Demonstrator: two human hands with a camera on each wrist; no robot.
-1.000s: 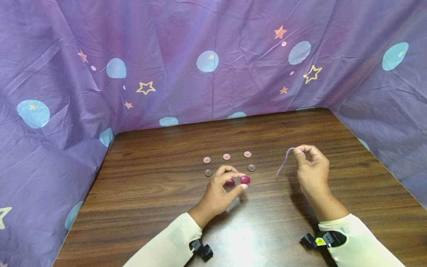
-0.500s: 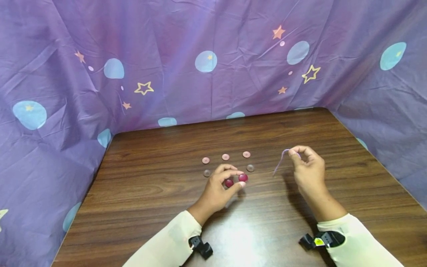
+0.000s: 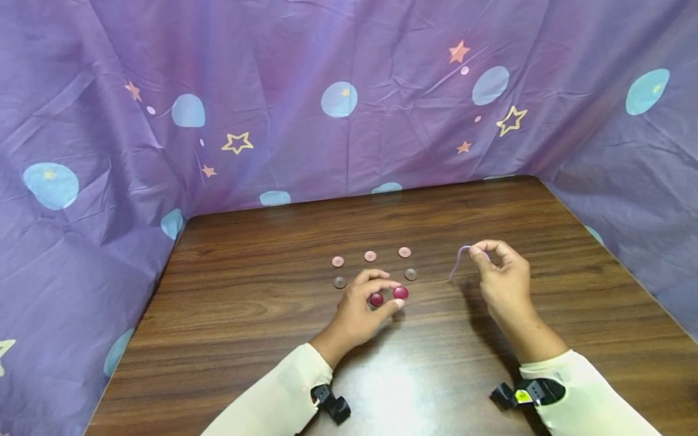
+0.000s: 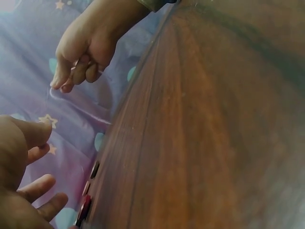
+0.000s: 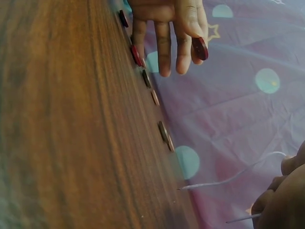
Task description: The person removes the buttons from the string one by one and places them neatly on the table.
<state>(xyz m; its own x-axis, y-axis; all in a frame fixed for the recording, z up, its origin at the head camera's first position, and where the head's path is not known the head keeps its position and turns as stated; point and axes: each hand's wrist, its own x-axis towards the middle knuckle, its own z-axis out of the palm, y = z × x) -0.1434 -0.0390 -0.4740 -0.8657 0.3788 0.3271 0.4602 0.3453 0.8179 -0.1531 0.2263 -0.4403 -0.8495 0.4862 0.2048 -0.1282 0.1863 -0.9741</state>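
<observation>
Between thumb and index finger, my left hand (image 3: 360, 309) pinches a dark red button (image 3: 400, 293) above the table. In the right wrist view the raised button (image 5: 200, 48) shows edge-on at the thumb tip, the other fingers spread out. A second red button (image 3: 377, 299) lies on the table, seen through the gap between thumb and index finger. To the right, my right hand (image 3: 506, 275) pinches a thin purple cord (image 3: 457, 260). One end of the cord hangs down on the left; a short tail (image 5: 243, 218) comes out beneath the fingers.
Pink buttons (image 3: 370, 256) form a row on the wooden table (image 3: 245, 339) beyond the left hand. Grey buttons (image 3: 411, 274) lie nearer, and the hand hides part of that area. A purple patterned cloth (image 3: 283, 79) hangs around the table's back and sides.
My right hand has shifted slightly left with the cord, towards the red button. The left hand keeps its pinch on the button and has hardly moved.
</observation>
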